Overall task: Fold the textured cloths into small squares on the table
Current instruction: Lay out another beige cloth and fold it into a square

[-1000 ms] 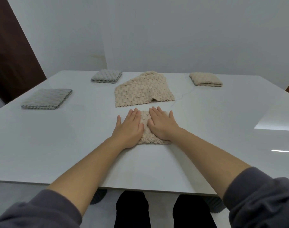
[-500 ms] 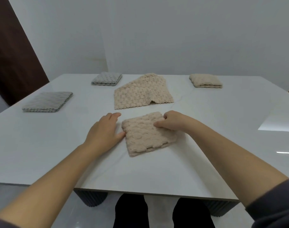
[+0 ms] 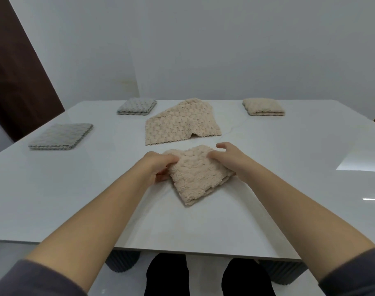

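A beige textured cloth, folded into a small square, lies turned like a diamond near the table's front middle. My left hand grips its left corner with curled fingers. My right hand holds its right side, thumb on top, its other fingers reaching past the far edge. Behind it a larger beige cloth lies only loosely folded, with one corner lifted.
The white table also carries a folded grey cloth at the left, another folded grey cloth at the back, and a folded beige cloth at the back right. A dark door stands left.
Both hands went from pressing flat on the folded beige cloth to grasping its sides. The cloth has rotated and its left part is lifted off the table.
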Tool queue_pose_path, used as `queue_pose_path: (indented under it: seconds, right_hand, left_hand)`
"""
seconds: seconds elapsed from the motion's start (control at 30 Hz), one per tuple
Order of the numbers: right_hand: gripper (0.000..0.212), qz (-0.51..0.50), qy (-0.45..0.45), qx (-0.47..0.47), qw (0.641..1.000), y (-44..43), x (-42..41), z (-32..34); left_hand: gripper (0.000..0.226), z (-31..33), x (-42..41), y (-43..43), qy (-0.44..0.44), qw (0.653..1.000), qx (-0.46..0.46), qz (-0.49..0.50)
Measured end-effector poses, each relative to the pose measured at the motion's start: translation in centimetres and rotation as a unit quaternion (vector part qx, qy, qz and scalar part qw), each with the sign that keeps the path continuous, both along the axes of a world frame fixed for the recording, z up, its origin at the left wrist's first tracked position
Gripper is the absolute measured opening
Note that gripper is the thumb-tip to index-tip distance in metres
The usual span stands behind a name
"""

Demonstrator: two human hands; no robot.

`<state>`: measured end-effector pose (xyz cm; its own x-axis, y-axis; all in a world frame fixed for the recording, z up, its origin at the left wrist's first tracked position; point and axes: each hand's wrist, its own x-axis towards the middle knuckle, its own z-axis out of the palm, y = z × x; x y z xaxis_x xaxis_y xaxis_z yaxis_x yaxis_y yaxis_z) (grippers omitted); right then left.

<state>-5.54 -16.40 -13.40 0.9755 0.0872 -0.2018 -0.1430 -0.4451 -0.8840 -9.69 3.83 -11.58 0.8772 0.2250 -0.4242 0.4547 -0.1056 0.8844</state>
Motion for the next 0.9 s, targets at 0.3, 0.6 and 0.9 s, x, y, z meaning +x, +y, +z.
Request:
queue_pose_path:
  seconds: [0.3,0.6,0.9]
  right_hand:
    - [0.041,-0.102,-0.068,0.049,0.991,-4.0,1.1,-0.9]
    - [0.021,-0.118,-0.159,-0.069,0.978,-7.7,1.9,-1.6]
    - [0.033,-0.11,-0.015,-0.126,0.986,-10.1,4.8,-0.8]
  left_hand:
    - [0.057,-0.9,3.7,-7.2,-0.047,0.995,0.077,0.046]
    - [0.023,-2.5,6.5,-13.1,-0.161,0.946,0.278,0.045]
    - [0.045,-3.1,8.1,-13.1,-0.171,0.955,0.24,0.032]
